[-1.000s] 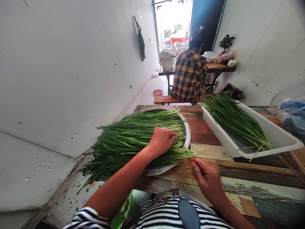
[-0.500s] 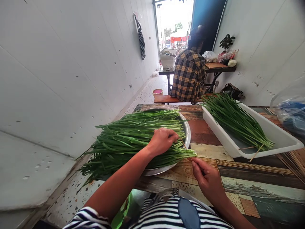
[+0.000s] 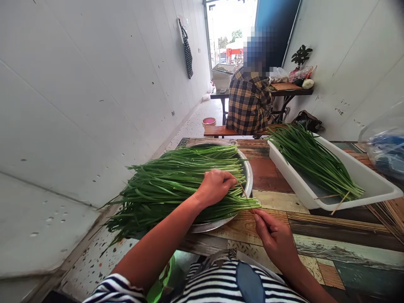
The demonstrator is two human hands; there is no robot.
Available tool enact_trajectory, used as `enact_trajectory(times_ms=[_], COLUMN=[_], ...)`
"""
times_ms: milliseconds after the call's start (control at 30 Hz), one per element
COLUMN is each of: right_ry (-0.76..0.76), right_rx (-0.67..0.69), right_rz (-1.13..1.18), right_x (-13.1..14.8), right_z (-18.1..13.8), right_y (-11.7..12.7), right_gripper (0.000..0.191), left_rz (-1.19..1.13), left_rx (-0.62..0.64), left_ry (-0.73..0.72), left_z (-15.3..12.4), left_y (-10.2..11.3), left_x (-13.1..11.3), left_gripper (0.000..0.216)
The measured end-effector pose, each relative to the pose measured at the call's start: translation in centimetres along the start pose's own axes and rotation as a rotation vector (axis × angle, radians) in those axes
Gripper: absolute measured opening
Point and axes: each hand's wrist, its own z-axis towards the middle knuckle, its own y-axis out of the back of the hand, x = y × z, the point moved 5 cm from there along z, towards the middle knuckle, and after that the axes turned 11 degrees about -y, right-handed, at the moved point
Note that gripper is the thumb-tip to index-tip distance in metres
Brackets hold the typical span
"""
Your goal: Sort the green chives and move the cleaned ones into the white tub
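Note:
Long green garlic chives [image 3: 176, 168] lie heaped across a round metal basin [image 3: 249, 179], stem ends to the right, leaves hanging past its left side. Over the stems, my left hand [image 3: 216, 186] pinches one end of a thin brown straw tie [image 3: 242, 189]. My right hand [image 3: 274, 231] is closed on the tie's other end, just below and right of the stem tips. Between the hands the tie passes at the nearest bunch of chives [image 3: 243, 204]; how far it wraps underneath is hidden.
A white plastic tub [image 3: 378, 189] at the right holds a tied bunch of chives [image 3: 318, 160]. Brown straws [image 3: 388, 214] lie beside it, near a clear plastic bag [image 3: 386, 147]. A person in a plaid shirt [image 3: 248, 101] sits on a bench [image 3: 217, 131] ahead.
My hands and the tie hold almost the same position. The seated person ahead has leaned slightly to the left.

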Motion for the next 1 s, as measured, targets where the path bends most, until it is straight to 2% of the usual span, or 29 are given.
enact_trajectory(times_ms=[567,733,900,1000], right_ry=[0.022,0.013,0.003,-0.002], right_rx=[-0.032,-0.03,-0.051,-0.029], right_rz=[-0.002,-0.001,0.001,0.019], right_x=[0.0,0.2,0.2,0.0], right_z=[0.0,0.1,0.7,0.9], right_y=[-0.1,-0.2,-0.3,-0.6], right_gripper=[0.034,0.034,0.035,0.035], left_rz=[-0.048,-0.033,0.116,0.308], left_rx=[0.003,-0.019,0.099,0.2], left_ry=[-0.002,-0.044,-0.198,-0.28], left_z=[-0.1,-0.2,-0.8,-0.9], left_y=[-0.2,-0.5,-1.8,-1.3], left_x=[0.0,0.1,-1.6,-2.9], left_gripper=[0.028,0.028,0.028,0.031])
